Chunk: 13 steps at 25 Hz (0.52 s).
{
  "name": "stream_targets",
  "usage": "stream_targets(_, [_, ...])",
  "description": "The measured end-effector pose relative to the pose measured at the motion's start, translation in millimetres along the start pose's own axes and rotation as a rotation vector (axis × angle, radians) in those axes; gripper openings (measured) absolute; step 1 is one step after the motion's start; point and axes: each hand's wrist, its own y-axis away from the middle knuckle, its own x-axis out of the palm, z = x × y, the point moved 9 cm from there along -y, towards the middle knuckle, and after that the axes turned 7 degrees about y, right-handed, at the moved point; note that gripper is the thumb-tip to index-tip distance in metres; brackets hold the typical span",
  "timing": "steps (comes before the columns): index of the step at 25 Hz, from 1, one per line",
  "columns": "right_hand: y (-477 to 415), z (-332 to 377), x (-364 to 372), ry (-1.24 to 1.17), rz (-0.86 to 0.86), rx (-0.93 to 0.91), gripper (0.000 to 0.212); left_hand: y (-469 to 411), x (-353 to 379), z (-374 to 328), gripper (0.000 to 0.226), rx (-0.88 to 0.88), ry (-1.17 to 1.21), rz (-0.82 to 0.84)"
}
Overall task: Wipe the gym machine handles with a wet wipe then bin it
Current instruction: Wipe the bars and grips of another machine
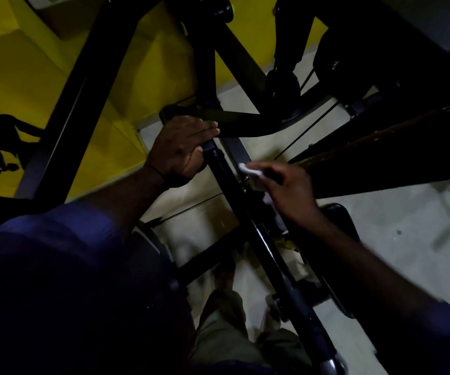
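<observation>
A long black bar handle (248, 212) of the gym machine runs diagonally from the upper middle down to the lower right. My left hand (180, 147) grips the bar's upper end, fingers curled over it where it bends. My right hand (286, 188) is just to the right of the bar, pinching a small white wet wipe (249, 169) in its fingertips. The wipe sits close beside the bar; whether it touches the bar is unclear because the hand is blurred.
Black frame beams (83, 85) of the machine cross the view against a yellow wall (23, 71). A dark padded seat (340, 220) lies below my right forearm. Thin cables (313, 125) run over the pale floor (397, 239). My legs are at the bottom.
</observation>
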Motion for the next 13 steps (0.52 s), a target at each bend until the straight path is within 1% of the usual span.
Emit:
stream_targets(2, [-36,-20,41,-0.204,0.151,0.169,0.021,-2,3,1,0.053,-0.071,-0.034,0.077])
stream_targets(3, [-36,-33,58,-0.306,0.234,0.286,0.02,0,5,-1,0.054,-0.12,-0.055,0.11])
stream_targets(4, [-25,-45,67,-0.284,0.31,0.326,0.019,6,7,-6,0.055,-0.175,-0.075,0.128])
stream_targets(5, [-7,-57,69,-0.257,0.367,0.321,0.02,14,9,-15,0.056,-0.216,-0.089,0.128])
stream_targets(6, [15,-65,65,-0.298,0.399,0.3,0.024,21,13,-26,0.056,-0.236,-0.086,0.125])
stream_targets(7, [41,-75,59,-0.314,0.436,0.322,0.024,29,17,-38,0.057,-0.251,-0.068,0.124])
stream_targets(8, [71,-88,49,-0.306,0.47,0.345,0.02,37,21,-50,0.058,-0.271,-0.042,0.127])
stream_targets(9, [99,-97,35,-0.277,0.482,0.335,0.015,44,25,-58,0.06,-0.3,-0.013,0.134])
stream_targets(11, [148,-102,-3,-0.08,0.435,0.187,0.015,57,28,-72,0.064,-0.365,0.028,0.159])
stream_targets(12, [166,-100,-24,0.045,0.384,0.096,0.017,66,29,-79,0.065,-0.401,0.049,0.181])
stream_targets(13, [173,-96,-45,0.066,0.298,0.075,0.018,76,31,-86,0.066,-0.444,0.072,0.207])
